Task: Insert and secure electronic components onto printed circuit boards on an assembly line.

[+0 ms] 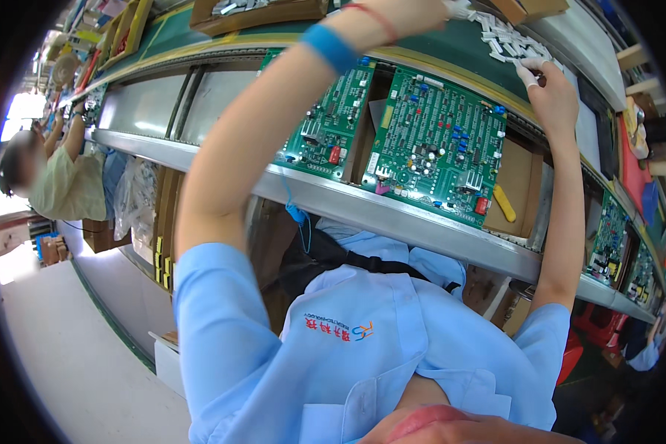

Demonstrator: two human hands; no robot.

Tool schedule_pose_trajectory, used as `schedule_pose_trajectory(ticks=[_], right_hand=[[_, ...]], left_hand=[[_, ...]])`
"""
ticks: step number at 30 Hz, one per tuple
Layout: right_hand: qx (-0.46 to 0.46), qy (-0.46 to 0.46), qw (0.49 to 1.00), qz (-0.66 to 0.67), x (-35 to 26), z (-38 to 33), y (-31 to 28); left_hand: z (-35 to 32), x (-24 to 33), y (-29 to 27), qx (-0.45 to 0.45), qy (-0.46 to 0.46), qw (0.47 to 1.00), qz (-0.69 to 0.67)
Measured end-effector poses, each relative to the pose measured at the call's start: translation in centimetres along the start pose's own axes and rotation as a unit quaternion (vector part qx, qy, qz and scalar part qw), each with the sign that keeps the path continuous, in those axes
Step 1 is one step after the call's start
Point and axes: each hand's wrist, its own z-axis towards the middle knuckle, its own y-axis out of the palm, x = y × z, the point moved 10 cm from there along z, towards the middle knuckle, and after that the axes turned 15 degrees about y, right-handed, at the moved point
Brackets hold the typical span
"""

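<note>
My left hand (pixel 414 16) reaches across to the far side of the line, blurred and partly cut off by the top edge. Its fingertips are by small white plastic parts, and what they hold is unclear. A blue strap (pixel 330 47) circles that wrist. My right hand (pixel 552 92), with white covers on its fingertips, is closed in a pinch at the near edge of the pile of white parts (pixel 512 38). Whatever is between those fingers is too small to name. Below and between my arms lie two green circuit boards, a fuller one (pixel 438 140) and another (pixel 333 122) partly behind my left forearm.
The boards rest on a metal-railed conveyor (pixel 422 214). A yellow-handled tool (pixel 504 203) lies right of the fuller board. Cardboard boxes (pixel 259 16) stand at the back. More boards (pixel 608 238) sit at far right. A blue cord (pixel 297 214) hangs over the front rail. Another person (pixel 70 166) works at far left.
</note>
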Motion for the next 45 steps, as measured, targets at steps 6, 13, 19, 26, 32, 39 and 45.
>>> schedule_pose_trajectory(ticks=[6,13,19,26,32,39,45], right_hand=[[-0.024,-0.228,0.970,0.077,-16.1,-3.8,3.3],[-0.062,-0.332,0.939,0.060,-29.7,-6.2,11.6],[-0.079,-0.341,0.937,-0.017,-32.1,-6.8,15.3],[-0.028,-0.373,0.924,-0.073,-32.6,-8.3,15.0],[-0.001,-0.382,0.921,-0.083,-32.6,-8.5,14.8],[-0.019,-0.376,0.925,-0.055,-32.0,-8.8,14.8],[-0.105,-0.290,0.951,-0.007,-30.9,-7.9,8.5]], left_hand=[[-10.8,-0.6,-12.4,0.089,-0.013,0.994,0.057],[-19.2,-3.6,-15.1,0.145,-0.160,0.976,-0.033],[-25.2,-7.0,-16.8,0.194,-0.197,0.957,-0.088],[-28.2,-10.1,-17.0,0.206,-0.247,0.946,-0.038],[-29.3,-10.9,-14.9,0.124,-0.307,0.942,-0.062],[-29.3,-12.0,-14.5,0.073,-0.312,0.946,0.052],[-29.5,-13.0,-13.3,0.001,-0.280,0.953,0.121]])
